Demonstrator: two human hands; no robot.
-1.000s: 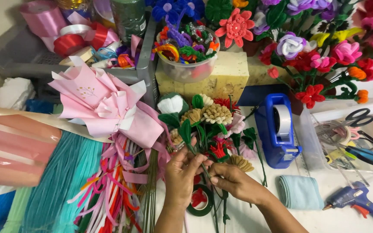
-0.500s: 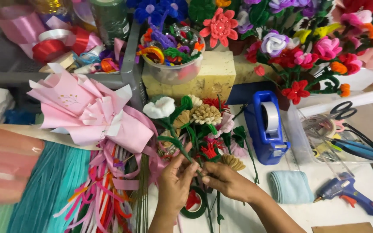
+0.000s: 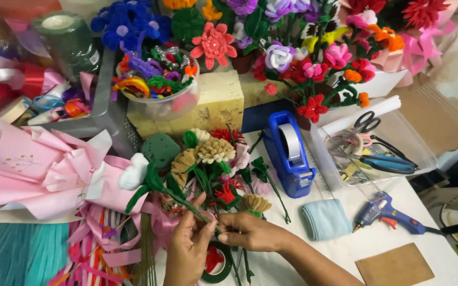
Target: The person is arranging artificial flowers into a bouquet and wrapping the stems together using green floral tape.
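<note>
Both hands sit a little lower and nearer the bunch's stems than half a second ago, and the view has swung slightly right. At far left, pink wrapping paper lies folded, with teal paper below it cut off by the edge. Next comes the bunch of pipe-cleaner flowers, lying on the white table with heads pointing away and stems running toward the person. The left hand has its fingers closed on the green stems, thumb raised beside them. The right hand pinches the same stems just beside it, fingers together. A roll of green tape lies partly hidden under both hands. Further right stand a blue tape dispenser, a folded blue cloth and a blue glue gun.
</note>
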